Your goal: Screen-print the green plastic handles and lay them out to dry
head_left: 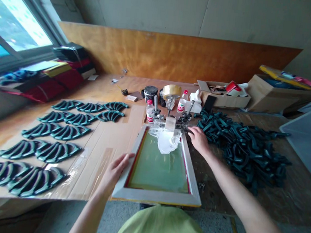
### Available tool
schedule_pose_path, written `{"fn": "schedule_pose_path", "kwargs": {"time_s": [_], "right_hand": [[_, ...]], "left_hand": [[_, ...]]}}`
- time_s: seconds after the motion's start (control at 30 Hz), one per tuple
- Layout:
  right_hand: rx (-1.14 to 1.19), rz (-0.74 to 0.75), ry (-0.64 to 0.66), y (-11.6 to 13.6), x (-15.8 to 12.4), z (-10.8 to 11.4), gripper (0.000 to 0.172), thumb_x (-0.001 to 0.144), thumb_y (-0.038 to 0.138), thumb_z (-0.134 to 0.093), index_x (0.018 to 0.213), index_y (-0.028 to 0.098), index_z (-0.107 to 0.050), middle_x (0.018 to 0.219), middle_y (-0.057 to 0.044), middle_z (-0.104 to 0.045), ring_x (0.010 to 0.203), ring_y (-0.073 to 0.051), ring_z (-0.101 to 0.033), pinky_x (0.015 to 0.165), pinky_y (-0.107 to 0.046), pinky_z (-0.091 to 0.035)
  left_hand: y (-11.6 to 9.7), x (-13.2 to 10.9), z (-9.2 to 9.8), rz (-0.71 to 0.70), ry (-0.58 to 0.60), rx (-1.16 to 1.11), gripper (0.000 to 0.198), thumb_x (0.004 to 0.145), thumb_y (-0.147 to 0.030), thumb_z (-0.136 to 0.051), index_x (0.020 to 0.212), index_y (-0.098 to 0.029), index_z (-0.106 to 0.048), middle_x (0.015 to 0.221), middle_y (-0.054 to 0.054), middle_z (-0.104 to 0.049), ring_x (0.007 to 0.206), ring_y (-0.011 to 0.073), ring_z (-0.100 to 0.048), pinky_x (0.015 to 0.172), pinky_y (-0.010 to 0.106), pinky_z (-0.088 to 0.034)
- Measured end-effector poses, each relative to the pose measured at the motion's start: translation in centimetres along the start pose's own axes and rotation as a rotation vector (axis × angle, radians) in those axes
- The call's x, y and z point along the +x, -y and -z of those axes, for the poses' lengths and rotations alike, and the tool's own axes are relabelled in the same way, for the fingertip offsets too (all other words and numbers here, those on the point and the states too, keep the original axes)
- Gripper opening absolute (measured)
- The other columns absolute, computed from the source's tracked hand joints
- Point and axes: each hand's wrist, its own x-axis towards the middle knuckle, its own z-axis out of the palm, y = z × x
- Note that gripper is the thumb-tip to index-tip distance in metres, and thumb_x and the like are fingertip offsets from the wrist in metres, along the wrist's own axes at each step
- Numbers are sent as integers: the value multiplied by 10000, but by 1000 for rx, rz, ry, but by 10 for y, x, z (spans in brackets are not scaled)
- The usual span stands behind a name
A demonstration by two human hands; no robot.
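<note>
Wooden desk (103,84): cardboard sheet (116,138) left of framed screen (160,170); dark parts (240,148) heaped right of it; black tub (150,92) behind it; open carton (231,102) behind-right.

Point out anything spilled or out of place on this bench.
A ragged white patch spreads unevenly over the far end of the green screen; whether it spilled or was put there, I can't tell. The dark pile on the right is jumbled, unlike the neat rows on the left.
</note>
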Motion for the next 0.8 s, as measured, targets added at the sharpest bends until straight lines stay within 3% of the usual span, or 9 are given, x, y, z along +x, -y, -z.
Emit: {"fn": "schedule_pose_path", "kwargs": {"time_s": [0.13, 0.27, 0.33, 0.57, 0.7, 0.8], "right_hand": [[-24, 161, 106, 35, 38, -9, 491, 817, 200, -664, 1292, 165, -544, 1273, -126, -570, 1189, -248, -522, 1000, -370, -446], [-162, 116, 372, 67, 49, -23, 253, 822, 184, -625, 1074, 155, -625, 994, -114, -674, 948, -243, -620, 807, -323, -486], [-196, 104, 452, 71, 44, -26, 182, 830, 144, -566, 995, 163, -642, 931, -107, -686, 873, -230, -633, 757, -306, -477], [-200, 312, 436, 68, -4, -27, 222, 809, 51, -472, 902, 151, -648, 927, -111, -671, 927, -219, -579, 798, -305, -446], [-144, 514, 485, 62, -28, -13, 232, 781, 30, -489, 909, 142, -647, 906, -99, -662, 904, -212, -563, 763, -296, -433], [-91, 593, 512, 56, -23, 0, 219, 755, 18, -520, 860, 161, -649, 866, -68, -661, 843, -187, -566, 744, -279, -419]], "left_hand": [[64, 13, -4, 42, -1, -21, 968, 625, -650, -716, 1422, -176, -437, 680, -25, -642, 610, 162, -618, 556, 245, -476], [95, 28, -5, 35, 6, 27, 889, 697, -641, -658, 1411, -158, -443, 693, -22, -618, 631, 164, -611, 566, 249, -473], [100, 31, -2, 44, 6, 55, 830, 709, -635, -648, 1374, -166, -485, 718, -11, -629, 663, 178, -626, 583, 259, -482], [105, 30, -1, 60, -25, 69, 729, 724, -619, -639, 1289, -166, -557, 779, 18, -670, 735, 202, -649, 625, 274, -505], [107, 32, -1, 53, -11, 85, 735, 728, -631, -625, 1286, -156, -560, 738, 13, -660, 695, 199, -641, 606, 277, -501], [109, 33, -1, 37, -47, 106, 709, 720, -625, -636, 1253, -158, -592, 758, 22, -673, 712, 202, -651, 611, 275, -502]]}}
